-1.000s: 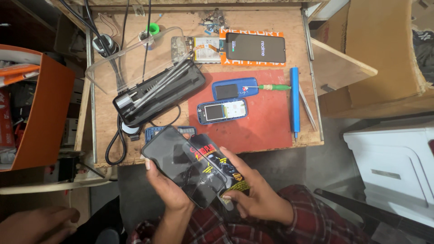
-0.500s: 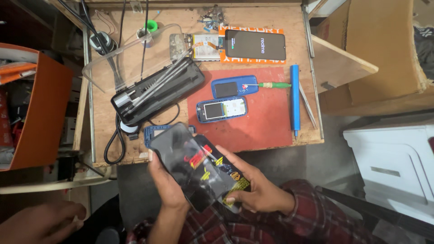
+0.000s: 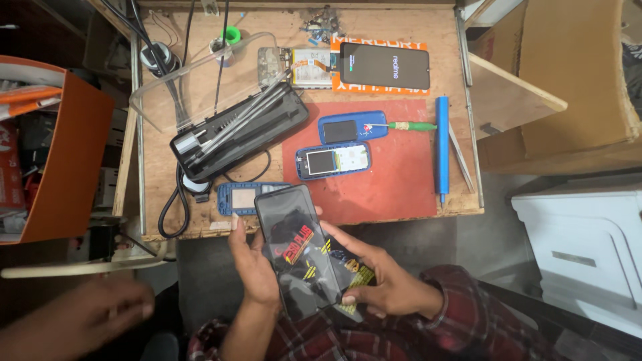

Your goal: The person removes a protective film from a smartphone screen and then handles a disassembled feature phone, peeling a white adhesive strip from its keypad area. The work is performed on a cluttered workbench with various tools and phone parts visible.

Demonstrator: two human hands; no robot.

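A small wooden surface (image 3: 401, 67) with a metal edge frame is seen from above. A red mat (image 3: 394, 180) is laid over its right half, and two blue keypad phones (image 3: 352, 127) (image 3: 332, 161) rest on it. A blue phone frame (image 3: 244, 198) lies at the near edge. An open black tool case (image 3: 237, 130) with a clear lid (image 3: 200, 80) is set to the left, a black cable (image 3: 175, 210) beside it. At the back, a black smartphone (image 3: 384, 65) lies on an orange pad (image 3: 348, 83), next to what appears to be an opened phone body (image 3: 297, 67). A blue rod-shaped tool (image 3: 441, 147) and tweezers (image 3: 460, 157) lie along the right edge.

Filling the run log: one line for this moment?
left hand: holds black glass smartphone | right hand: supports it | red mat: two blue keypad phones
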